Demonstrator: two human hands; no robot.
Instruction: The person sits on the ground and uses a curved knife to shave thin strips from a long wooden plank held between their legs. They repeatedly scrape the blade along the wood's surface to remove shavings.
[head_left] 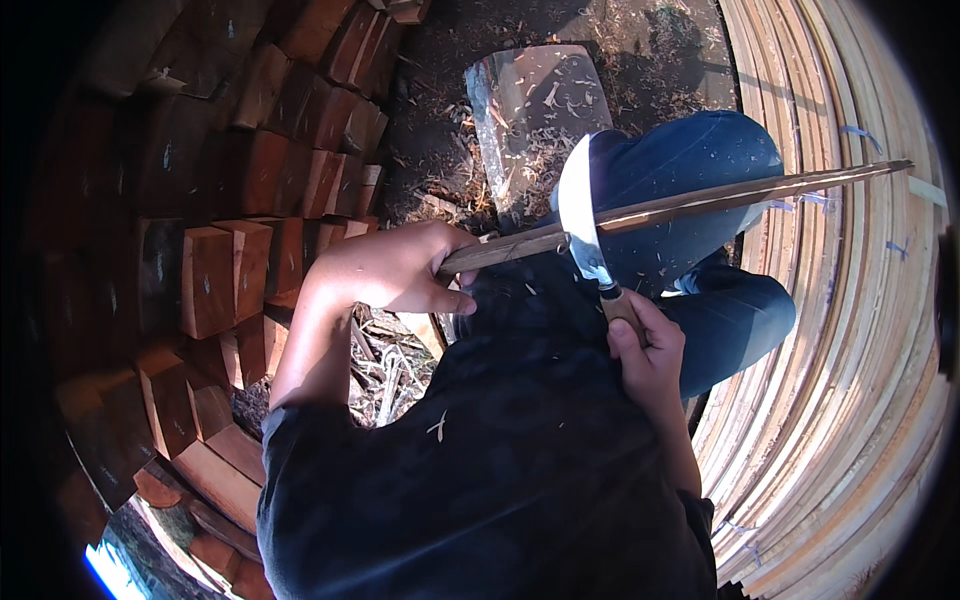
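Observation:
My left hand (425,268) is closed around the near-left end of a long, narrow strip of wood (690,203). The strip slants up to the right across my jeans, dark and rough, with a paler cut streak along part of it. In my right hand (648,345) is the wooden handle of a knife with a broad, curved blade (578,205). The bright blade stands across the strip, left of its middle, and hides a short piece of it. Whether the edge bites into the wood, I cannot tell.
Stacked reddish-brown wood blocks (208,275) rise along the left. Long pale strips (800,400) lie bundled on the right, with bits of purple tie. Ahead, a wooden block (545,105) sits on ground strewn with shavings. More scraps (388,365) lie beside my left arm.

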